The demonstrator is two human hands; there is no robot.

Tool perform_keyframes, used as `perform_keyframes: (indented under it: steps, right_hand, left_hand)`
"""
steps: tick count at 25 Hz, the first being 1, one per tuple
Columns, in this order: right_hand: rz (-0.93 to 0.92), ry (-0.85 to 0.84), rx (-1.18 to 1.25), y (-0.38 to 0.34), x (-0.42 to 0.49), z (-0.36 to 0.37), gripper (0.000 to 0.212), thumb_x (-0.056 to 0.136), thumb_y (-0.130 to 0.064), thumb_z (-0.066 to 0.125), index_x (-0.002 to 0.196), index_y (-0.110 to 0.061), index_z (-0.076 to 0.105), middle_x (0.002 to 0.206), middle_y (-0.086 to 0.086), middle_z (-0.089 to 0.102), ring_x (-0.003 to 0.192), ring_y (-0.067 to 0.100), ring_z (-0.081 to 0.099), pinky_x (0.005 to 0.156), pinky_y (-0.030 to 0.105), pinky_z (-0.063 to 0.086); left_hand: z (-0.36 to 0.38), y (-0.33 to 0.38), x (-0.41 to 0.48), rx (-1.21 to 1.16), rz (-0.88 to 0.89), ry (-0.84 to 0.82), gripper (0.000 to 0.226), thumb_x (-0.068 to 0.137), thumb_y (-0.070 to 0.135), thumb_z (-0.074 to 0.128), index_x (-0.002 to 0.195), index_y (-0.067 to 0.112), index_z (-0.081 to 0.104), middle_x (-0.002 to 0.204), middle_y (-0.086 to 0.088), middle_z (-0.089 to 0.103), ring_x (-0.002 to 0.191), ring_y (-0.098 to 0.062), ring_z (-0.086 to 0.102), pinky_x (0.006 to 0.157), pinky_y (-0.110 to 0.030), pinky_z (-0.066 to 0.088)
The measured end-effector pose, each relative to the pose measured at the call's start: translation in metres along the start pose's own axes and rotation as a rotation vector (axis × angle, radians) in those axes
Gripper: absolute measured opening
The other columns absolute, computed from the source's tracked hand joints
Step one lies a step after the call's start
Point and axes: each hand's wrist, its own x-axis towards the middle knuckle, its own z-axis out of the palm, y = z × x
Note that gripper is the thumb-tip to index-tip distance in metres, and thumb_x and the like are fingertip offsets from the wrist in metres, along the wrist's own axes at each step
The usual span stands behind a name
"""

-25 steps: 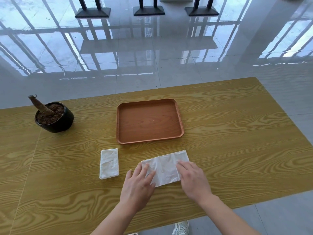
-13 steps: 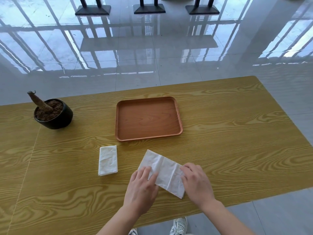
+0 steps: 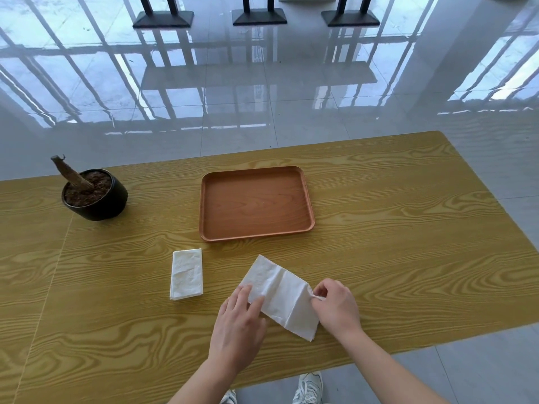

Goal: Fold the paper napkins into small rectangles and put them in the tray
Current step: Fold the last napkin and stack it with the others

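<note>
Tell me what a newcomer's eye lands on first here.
At the table's near edge, the left hand presses a half-folded white napkin flat while the right hand pinches its right end. Beyond lies an empty orange-brown tray, a folded napkin near its front-left corner.

Glossy tiled floor [image 3: 291, 112] — matt wood-grain table [image 3: 408, 228], smooth wooden tray [image 3: 256, 233], soft paper napkin [image 3: 280, 298].

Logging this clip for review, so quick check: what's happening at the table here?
A person is working on a partly folded napkin on the wooden table. The left hand presses flat on its left end while the right hand pinches its right edge. It lies slanted, in front of the tray. A second napkin, already a small rectangle, lies on the table to its left. Neither is in the tray yet.
</note>
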Motion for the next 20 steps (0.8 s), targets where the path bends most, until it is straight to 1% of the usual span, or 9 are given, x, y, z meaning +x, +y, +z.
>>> perform_keyframes:
  steps: [2, 3, 5, 7, 9, 11, 14, 17, 20]
  right_hand:
    - [0.02, 0.048, 0.235, -0.01, 0.0, -0.012, 0.013, 0.08, -0.012, 0.069, 0.078, -0.022, 0.061, 0.077, -0.006, 0.065, 0.074, 0.016, 0.06, 0.066, 0.035, 0.05]
    - [-0.021, 0.132, 0.326, -0.015, 0.0, -0.02, 0.016, 0.079, -0.009, 0.072, 0.078, -0.021, 0.061, 0.074, -0.007, 0.065, 0.069, 0.011, 0.059, 0.062, 0.029, 0.049]
    - [-0.259, 0.382, 0.35, -0.025, -0.001, -0.036, 0.02, 0.079, -0.003, 0.073, 0.081, -0.019, 0.063, 0.075, -0.01, 0.064, 0.068, 0.007, 0.058, 0.062, 0.016, 0.045]
    - [-0.589, 0.508, 0.247, -0.033, -0.005, -0.042, 0.017, 0.081, 0.0, 0.07, 0.082, -0.016, 0.063, 0.079, -0.008, 0.064, 0.073, 0.007, 0.056, 0.069, 0.016, 0.045]
    - [-0.827, 0.456, 0.084, -0.035, -0.012, -0.03, 0.02, 0.076, 0.006, 0.068, 0.08, -0.013, 0.063, 0.082, -0.003, 0.064, 0.078, 0.015, 0.057, 0.073, 0.025, 0.047]
    - [-0.909, 0.345, -0.071, -0.03, -0.019, -0.007, 0.029, 0.066, 0.011, 0.069, 0.076, -0.015, 0.064, 0.08, -0.003, 0.064, 0.075, 0.019, 0.058, 0.068, 0.033, 0.048]
    - [-0.915, 0.211, -0.227, -0.022, -0.023, 0.023, 0.03, 0.06, 0.009, 0.073, 0.072, -0.017, 0.064, 0.077, -0.004, 0.065, 0.069, 0.021, 0.059, 0.06, 0.036, 0.05]
    - [-0.879, 0.122, -0.252, -0.02, -0.029, 0.036, 0.032, 0.058, 0.008, 0.074, 0.074, -0.019, 0.065, 0.079, -0.005, 0.064, 0.07, 0.02, 0.057, 0.061, 0.033, 0.048]
    - [-0.911, 0.056, -0.269, -0.017, -0.035, 0.033, 0.034, 0.063, 0.002, 0.073, 0.088, -0.021, 0.07, 0.09, -0.006, 0.066, 0.08, 0.019, 0.059, 0.071, 0.031, 0.047]
  left_hand:
    - [-0.002, -0.007, 0.0, 0.019, -0.054, 0.005, 0.043, 0.088, 0.031, 0.055, 0.13, 0.024, 0.056, 0.148, -0.008, 0.048, 0.144, -0.027, 0.036, 0.112, -0.045, 0.038]
    - [-0.004, -0.011, 0.0, 0.045, -0.081, -0.006, 0.044, 0.088, 0.032, 0.056, 0.131, 0.024, 0.057, 0.147, -0.009, 0.049, 0.143, -0.029, 0.037, 0.113, -0.048, 0.037]
    - [-0.006, -0.019, -0.001, 0.094, -0.123, -0.03, 0.046, 0.088, 0.036, 0.06, 0.132, 0.024, 0.059, 0.146, -0.012, 0.051, 0.142, -0.032, 0.039, 0.111, -0.055, 0.037]
    - [-0.004, -0.026, -0.004, 0.132, -0.125, -0.025, 0.048, 0.088, 0.043, 0.06, 0.132, 0.025, 0.06, 0.145, -0.014, 0.051, 0.14, -0.035, 0.041, 0.106, -0.061, 0.04]
    - [-0.003, -0.03, -0.006, 0.146, -0.107, -0.012, 0.051, 0.088, 0.05, 0.048, 0.132, 0.026, 0.06, 0.144, -0.014, 0.053, 0.138, -0.036, 0.045, 0.101, -0.063, 0.043]
    - [-0.002, -0.031, -0.008, 0.158, -0.095, 0.005, 0.057, 0.088, 0.053, 0.038, 0.133, 0.027, 0.059, 0.145, -0.013, 0.052, 0.138, -0.036, 0.044, 0.101, -0.063, 0.043]
    - [0.0, -0.031, -0.008, 0.134, -0.096, 0.002, 0.054, 0.091, 0.053, 0.042, 0.139, 0.029, 0.053, 0.151, -0.011, 0.046, 0.143, -0.034, 0.037, 0.106, -0.062, 0.038]
    - [0.002, -0.03, -0.008, 0.049, -0.132, -0.01, 0.058, 0.092, 0.052, 0.053, 0.145, 0.029, 0.044, 0.158, -0.007, 0.034, 0.15, -0.03, 0.023, 0.115, -0.06, 0.024]
    - [0.0, -0.019, -0.007, -0.064, -0.075, 0.004, 0.063, 0.081, 0.04, 0.062, 0.141, 0.025, 0.048, 0.149, -0.006, 0.044, 0.146, -0.029, 0.032, 0.116, -0.058, 0.026]
